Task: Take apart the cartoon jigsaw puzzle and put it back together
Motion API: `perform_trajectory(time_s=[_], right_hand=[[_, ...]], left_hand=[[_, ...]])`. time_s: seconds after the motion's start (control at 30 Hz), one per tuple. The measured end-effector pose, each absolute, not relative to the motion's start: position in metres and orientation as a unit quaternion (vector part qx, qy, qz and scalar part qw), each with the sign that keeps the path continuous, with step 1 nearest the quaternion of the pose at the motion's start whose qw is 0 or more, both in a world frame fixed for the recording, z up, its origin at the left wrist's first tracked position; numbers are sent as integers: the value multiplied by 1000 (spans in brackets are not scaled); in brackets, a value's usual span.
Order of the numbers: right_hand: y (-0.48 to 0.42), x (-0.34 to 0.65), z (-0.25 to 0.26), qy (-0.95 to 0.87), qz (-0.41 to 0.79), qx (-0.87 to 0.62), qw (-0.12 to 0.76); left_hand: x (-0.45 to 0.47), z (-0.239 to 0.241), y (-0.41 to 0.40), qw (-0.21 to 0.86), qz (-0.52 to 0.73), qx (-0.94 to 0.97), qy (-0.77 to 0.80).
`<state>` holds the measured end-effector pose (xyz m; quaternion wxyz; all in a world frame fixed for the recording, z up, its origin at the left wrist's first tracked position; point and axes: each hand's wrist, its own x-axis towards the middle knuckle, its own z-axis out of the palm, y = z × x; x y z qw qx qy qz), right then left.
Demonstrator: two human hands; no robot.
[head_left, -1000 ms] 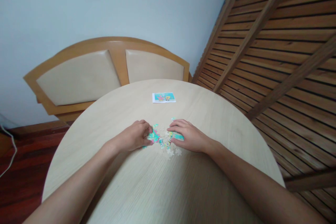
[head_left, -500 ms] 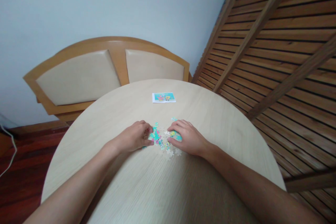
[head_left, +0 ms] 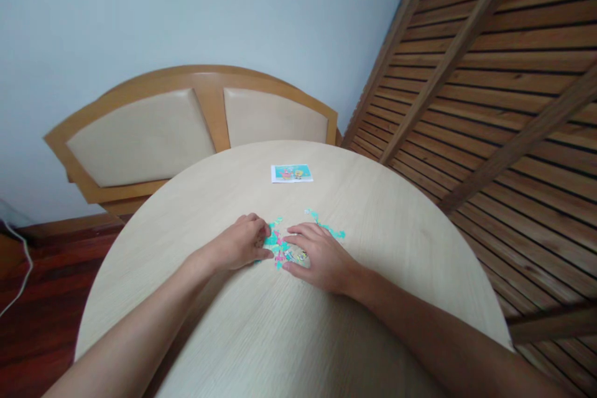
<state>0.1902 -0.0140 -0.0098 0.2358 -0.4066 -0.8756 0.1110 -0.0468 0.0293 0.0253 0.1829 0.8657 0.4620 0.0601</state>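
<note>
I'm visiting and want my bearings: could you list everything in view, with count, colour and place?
puzzle pieces: too many to count; teal, pink, yellow; between and beyond the hands
picture sheet: one; mostly teal; table's far side
round table: one; pale wood; centre
padded backrest: one; cream, tan; behind table
slatted panel: one; brown; right
wall: one; pale blue; background
cable: one; white; lower left
floor: dark red; lower left
left hand: one; bare; beside pieces
right hand: one; bare; over pieces

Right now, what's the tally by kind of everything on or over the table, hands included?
Hands: 2 (left hand, right hand)
Picture card: 1
Puzzle pieces: too overlapped and partly hidden to count
Total: 3, leaving out the pieces
</note>
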Motion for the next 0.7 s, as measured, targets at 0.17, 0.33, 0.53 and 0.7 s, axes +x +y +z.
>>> perform_trajectory(time_s=[0.17, 0.33, 0.53, 0.7], right_hand=[[-15, 189, -11, -870, 120, -407, 250], [-15, 188, -13, -870, 118, -400, 263], [-14, 188, -14, -868, 125, -397, 271], [-13, 188, -13, -864, 138, -396, 279]], left_hand=[[-45, 27, 30, 185, 56, 857, 477], [-44, 26, 29, 257, 67, 835, 482], [-43, 23, 27, 279, 99, 834, 466], [-40, 25, 26, 312, 95, 847, 419]])
